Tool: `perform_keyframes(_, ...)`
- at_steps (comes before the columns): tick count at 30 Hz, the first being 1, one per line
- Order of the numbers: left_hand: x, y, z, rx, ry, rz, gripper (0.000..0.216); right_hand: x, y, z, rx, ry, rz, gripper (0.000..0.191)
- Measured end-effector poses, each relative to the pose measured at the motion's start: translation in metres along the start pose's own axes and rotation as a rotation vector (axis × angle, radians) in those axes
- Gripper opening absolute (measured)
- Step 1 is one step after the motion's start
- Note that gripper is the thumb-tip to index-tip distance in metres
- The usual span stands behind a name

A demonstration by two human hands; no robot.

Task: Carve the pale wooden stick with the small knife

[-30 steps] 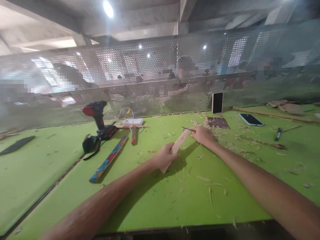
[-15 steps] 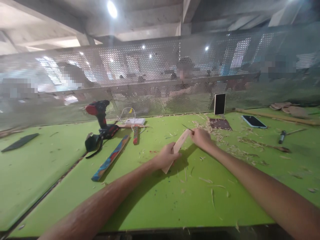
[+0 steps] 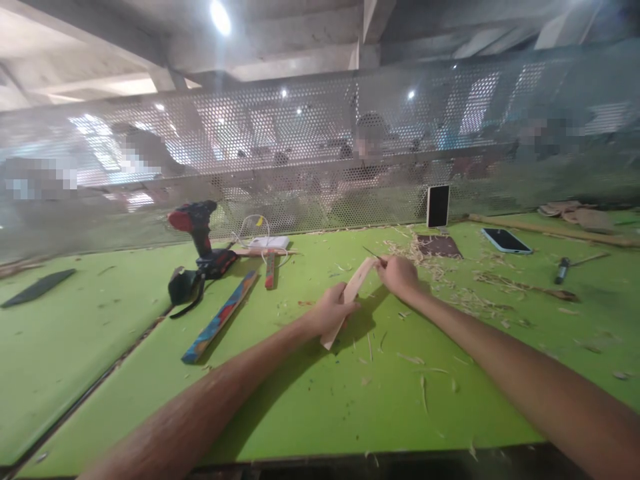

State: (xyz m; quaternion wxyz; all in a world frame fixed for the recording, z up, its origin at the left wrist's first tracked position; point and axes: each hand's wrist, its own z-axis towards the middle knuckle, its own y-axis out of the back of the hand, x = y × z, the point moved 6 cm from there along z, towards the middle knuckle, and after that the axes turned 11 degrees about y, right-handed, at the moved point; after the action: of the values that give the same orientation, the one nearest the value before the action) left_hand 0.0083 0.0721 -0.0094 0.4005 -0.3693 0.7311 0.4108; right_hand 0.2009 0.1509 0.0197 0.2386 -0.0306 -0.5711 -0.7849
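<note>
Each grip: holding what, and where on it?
Left grip: pale wooden strip, nearer its lower end, both ends showing. Right grip: thin pointed tool, by its rear part, mostly hidden.

Middle of wood strip hidden by left hand; we cannot see base of thin blade inside right hand. Left end of far perforated screen blurred.

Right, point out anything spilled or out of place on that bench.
Pale shavings lie strewn across the green tabletop, thickest near the brown sheet beyond the right hand. They look out of place as loose, ungathered litter.
</note>
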Motion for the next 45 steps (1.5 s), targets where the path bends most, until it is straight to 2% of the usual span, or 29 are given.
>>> perform_keyframes(5, 0.002, 0.001, 0.003, -0.023, -0.005, -0.036, 0.016, 0.025, -0.010, -0.006, 0.118, 0.163, -0.104, 0.039)
perform_keyframes(9, 0.003, 0.003, 0.005, -0.079, -0.006, -0.089, 0.019, 0.042, -0.017, -0.013, 0.191, 0.221, -0.183, 0.038)
perform_keyframes(17, 0.010, 0.004, 0.010, -0.098, -0.058, -0.145, 0.026, 0.049, -0.023, -0.014, 0.215, 0.306, -0.213, 0.039)
perform_keyframes(27, 0.004, 0.003, 0.005, -0.152, -0.078, -0.069, 0.018, 0.043, -0.017, -0.012, 0.239, 0.262, -0.321, 0.040)
perform_keyframes(31, 0.001, 0.005, 0.004, -0.169, -0.074, -0.048, 0.017, 0.039, -0.017, -0.010, 0.205, 0.236, -0.305, 0.035)
perform_keyframes(45, 0.009, 0.008, 0.010, -0.122, -0.101, -0.047, 0.033, 0.025, -0.019, -0.003, 0.204, 0.203, -0.301, 0.031)
